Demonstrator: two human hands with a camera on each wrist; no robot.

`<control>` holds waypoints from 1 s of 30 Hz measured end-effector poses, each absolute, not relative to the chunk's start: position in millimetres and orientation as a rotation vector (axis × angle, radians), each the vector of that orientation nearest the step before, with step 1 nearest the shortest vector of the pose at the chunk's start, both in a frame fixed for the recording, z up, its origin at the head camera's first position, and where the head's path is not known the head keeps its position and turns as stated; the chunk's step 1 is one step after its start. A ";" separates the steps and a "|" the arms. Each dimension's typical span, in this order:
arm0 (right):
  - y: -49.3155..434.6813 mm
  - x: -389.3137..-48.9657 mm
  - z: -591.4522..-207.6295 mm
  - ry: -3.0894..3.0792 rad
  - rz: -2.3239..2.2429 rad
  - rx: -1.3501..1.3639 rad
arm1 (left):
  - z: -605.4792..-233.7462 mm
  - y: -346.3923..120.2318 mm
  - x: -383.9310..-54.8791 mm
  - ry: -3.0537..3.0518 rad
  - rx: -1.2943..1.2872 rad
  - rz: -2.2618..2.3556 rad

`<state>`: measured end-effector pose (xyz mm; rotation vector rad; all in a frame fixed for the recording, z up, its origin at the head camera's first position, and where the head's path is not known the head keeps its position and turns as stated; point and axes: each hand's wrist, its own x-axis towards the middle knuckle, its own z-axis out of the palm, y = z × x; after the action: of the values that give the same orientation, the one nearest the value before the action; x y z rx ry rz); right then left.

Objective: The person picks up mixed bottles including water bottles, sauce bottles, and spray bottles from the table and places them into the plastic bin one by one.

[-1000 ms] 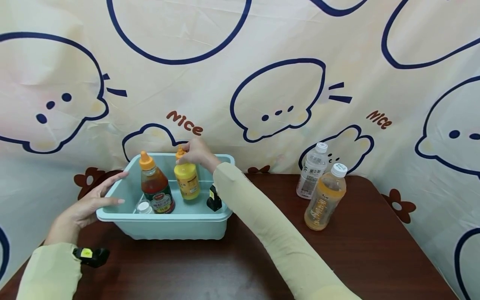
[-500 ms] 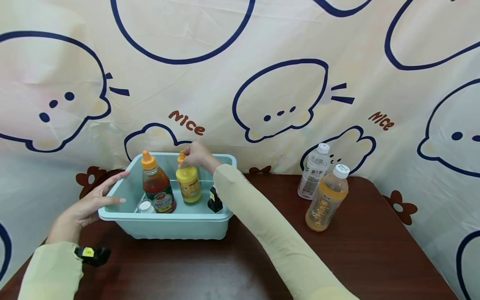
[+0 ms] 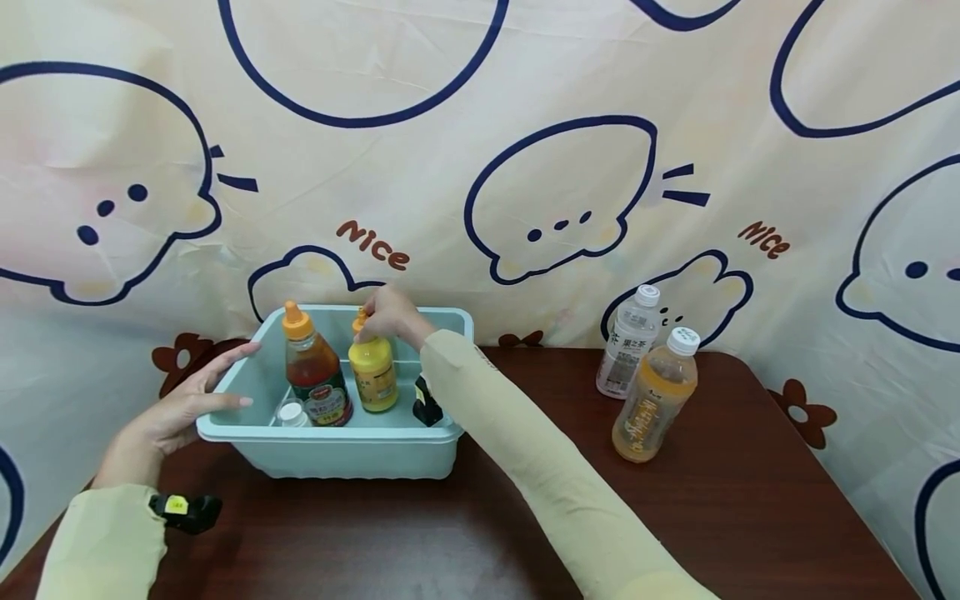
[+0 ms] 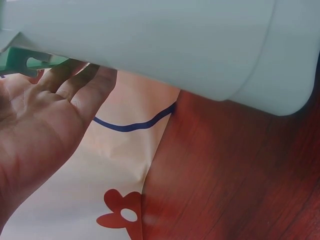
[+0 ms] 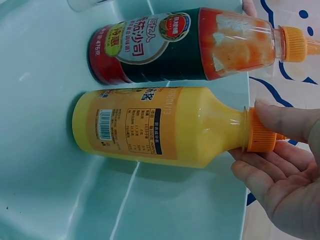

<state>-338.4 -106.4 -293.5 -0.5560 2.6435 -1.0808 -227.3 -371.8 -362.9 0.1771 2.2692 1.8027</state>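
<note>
My right hand (image 3: 390,315) pinches the orange cap of a yellow sauce squeeze bottle (image 3: 374,375) between thumb and fingers. In the right wrist view the yellow bottle stands within the pale blue tub (image 5: 30,125), beside a red sauce bottle (image 5: 150,45) with a dark green label and orange nozzle. A small gap parts the two bottles. My left hand (image 3: 176,412) holds the tub's left rim, thumb over the top. The left wrist view shows the fingers of that hand (image 4: 55,112) tucked under the rim; their tips are hidden.
A white-capped clear bottle (image 3: 292,414) sits low in the tub's front left corner. Two clear drink bottles with white caps stand on the dark wooden table (image 3: 712,500) to the right: one with a white label (image 3: 626,346), one orange-tinted (image 3: 651,408). A printed cloth hangs behind.
The yellow sauce bottle has gone lower and a little nearer the front inside the tub, with my right hand following on its cap. My left hand keeps its place on the rim.
</note>
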 end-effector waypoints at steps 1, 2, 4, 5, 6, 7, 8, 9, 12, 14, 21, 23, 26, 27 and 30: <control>-106.1 -338.2 -293.5 2.650 -1.074 -0.558 | -362.4 -371.2 -227.1 2.270 0.178 1.803; -106.0 -337.9 -293.5 2.657 -1.065 -0.558 | -362.1 -370.9 -227.3 2.268 0.176 1.805; -106.1 -337.2 -293.5 2.673 -1.045 -0.546 | -361.6 -370.7 -227.6 2.260 0.183 1.808; -106.3 -337.0 -293.6 2.680 -1.033 -0.539 | -361.5 -370.5 -227.8 2.255 0.188 1.810; -106.7 -336.6 -293.5 2.691 -1.015 -0.532 | -361.6 -370.1 -228.3 2.252 0.187 1.812; -107.0 -336.5 -293.6 2.691 -1.011 -0.523 | -361.7 -369.9 -228.7 2.252 0.186 1.812; -107.3 -336.4 -293.6 2.690 -1.009 -0.512 | -361.9 -369.7 -229.1 2.252 0.187 1.814; -107.5 -336.3 -293.6 2.688 -1.009 -0.502 | -362.0 -369.6 -229.4 2.254 0.188 1.813; -106.9 -336.6 -293.7 2.686 -0.998 -0.499 | -362.2 -369.4 -230.2 2.261 0.187 1.807; -105.5 -337.4 -294.0 2.681 -0.986 -0.500 | -362.2 -368.9 -230.2 2.266 0.181 1.801; -99.0 -340.5 -293.1 2.604 -1.078 -0.488 | -362.7 -368.9 -230.1 2.265 0.176 1.805; -97.5 -340.3 -291.5 2.598 -1.118 -0.493 | -362.9 -369.7 -230.6 2.260 0.183 1.812; -96.5 -338.7 -288.3 2.593 -1.172 -0.489 | -363.3 -371.2 -230.4 2.252 0.191 1.820; -96.4 -338.1 -287.2 2.593 -1.191 -0.487 | -363.3 -371.6 -230.2 2.250 0.189 1.823; -95.9 -335.7 -283.6 2.589 -1.250 -0.472 | -363.8 -372.7 -229.1 2.262 0.184 1.810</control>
<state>-335.7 -95.9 -283.6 -0.4724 2.5888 -1.2500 -229.1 -372.7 -363.8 0.1840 2.2619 1.8101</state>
